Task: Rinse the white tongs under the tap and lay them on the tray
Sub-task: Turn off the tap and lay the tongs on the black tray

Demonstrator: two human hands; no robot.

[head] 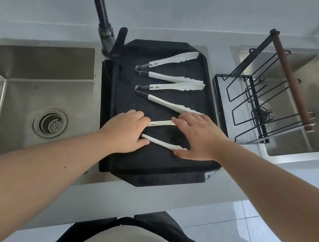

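Note:
A black tray [148,166] lies across the sink, right of the dark tap [98,0]. Three pairs of white tongs lie on it, splayed open. The far pair [175,59] and the middle pair [173,87] lie untouched. The nearest pair [161,123] lies flat between my hands. My left hand [127,130] curls over its hinge end and hides it. My right hand [199,137] rests with fairly straight, spread fingers on the two tips, thumb by the nearer arm. No water runs from the tap.
A steel sink basin [34,84] with a round drain [50,123] lies left of the tray. A black wire rack [263,95] with a brown handle stands right of it, over a second basin [313,107]. The counter's front edge runs below the tray.

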